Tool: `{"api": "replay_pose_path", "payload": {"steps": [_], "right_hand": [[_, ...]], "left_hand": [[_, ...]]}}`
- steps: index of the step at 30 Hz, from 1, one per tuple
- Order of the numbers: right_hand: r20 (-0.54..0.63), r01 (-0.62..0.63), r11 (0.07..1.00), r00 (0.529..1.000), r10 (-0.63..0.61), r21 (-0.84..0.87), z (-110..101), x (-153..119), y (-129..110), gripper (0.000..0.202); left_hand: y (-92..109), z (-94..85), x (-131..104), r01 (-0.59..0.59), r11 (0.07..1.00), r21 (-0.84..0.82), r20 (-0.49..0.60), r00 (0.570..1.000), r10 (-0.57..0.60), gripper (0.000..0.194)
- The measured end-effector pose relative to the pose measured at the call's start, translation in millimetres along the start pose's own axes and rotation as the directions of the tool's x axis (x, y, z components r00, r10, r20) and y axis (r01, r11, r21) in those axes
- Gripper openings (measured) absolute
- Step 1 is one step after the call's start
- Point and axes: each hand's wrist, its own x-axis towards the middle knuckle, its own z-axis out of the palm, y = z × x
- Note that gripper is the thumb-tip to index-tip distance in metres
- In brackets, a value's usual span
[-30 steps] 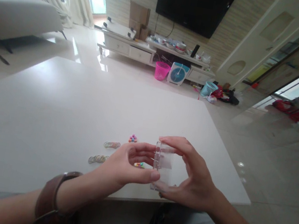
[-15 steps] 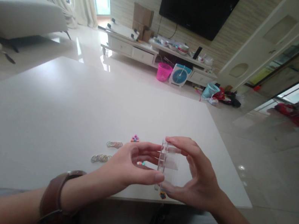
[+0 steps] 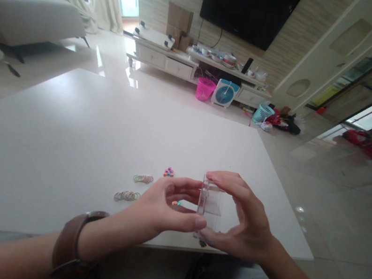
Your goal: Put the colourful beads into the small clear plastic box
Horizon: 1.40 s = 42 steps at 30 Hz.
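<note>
A clear box (image 3: 213,205) sits clamped btwn both hands above a white tbl (image 3: 100,139), R of ctr on my remote feed, close to the near edge. Its long axis runs far to near, approx. top to bottom of my view; the thin flat side faces L, the body extends R. Whether it's level or tilted, I can't tell. A pale patch shows thru the clear wall; contents or reflection, I can't say from here.

My view has the L hand (image 3: 160,206) pinching that thin side, thumb nearer, fingertips farther. The R hand (image 3: 247,216) spans the box end to end, fingertips on the far end, thumb on the near one.

Thru the gap in the L hand's grip I spot an orange-and-green trinket (image 3: 176,203); a purple trinket (image 3: 168,172) lies just beyond, a dark trinket (image 3: 202,243) by the R thumb. Two rows of rings lie to the L: far row (image 3: 142,179), near row (image 3: 127,196), overlapping.

Across the rm, a pink basket (image 3: 205,89) and a blue basket (image 3: 262,113) stand on the floor, flanking a fan (image 3: 225,93); contents too small to make out.
</note>
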Motion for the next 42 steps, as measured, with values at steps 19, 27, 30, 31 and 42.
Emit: {"api": "replay_pose_path", "payload": {"steps": [19, 27, 30, 31, 42], "right_hand": [[0.011, -0.084, 0.996, 0.996, 0.084, -0.026, 7.8, -1.7, -8.0, 0.083], [0.035, -0.074, 0.997, 0.997, 0.075, -0.033, 5.7, 0.4, -7.8, 0.082], [0.048, -0.058, 0.998, 0.997, 0.059, -0.03, 5.9, 1.4, -6.2, 0.081], [0.043, -0.046, 0.999, 0.998, 0.047, -0.028, 6.2, 1.4, -5.8, 0.082], [0.058, -0.068, 0.998, 0.996, 0.069, -0.013, 8.0, -2.2, 3.2, 0.082]], "left_hand": [[-0.1, -6.3, -0.8, 0.082, 0.996, 0.02, -0.041, 0.996, -0.081, 0.064], [0.8, -5.7, -2.3, 0.091, 0.995, 0.029, -0.032, 0.995, -0.09, 0.062], [-3.4, -7.8, -1.9, 0.075, 0.996, 0.044, -0.048, 0.996, -0.072, 0.063], [-4.7, -8.8, -1.5, 0.063, 0.997, 0.051, -0.042, 0.997, -0.061, 0.064], [-4.7, -7.7, 2.7, 0.111, 0.993, -0.03, -0.05, 0.992, -0.113, 0.06]]}}
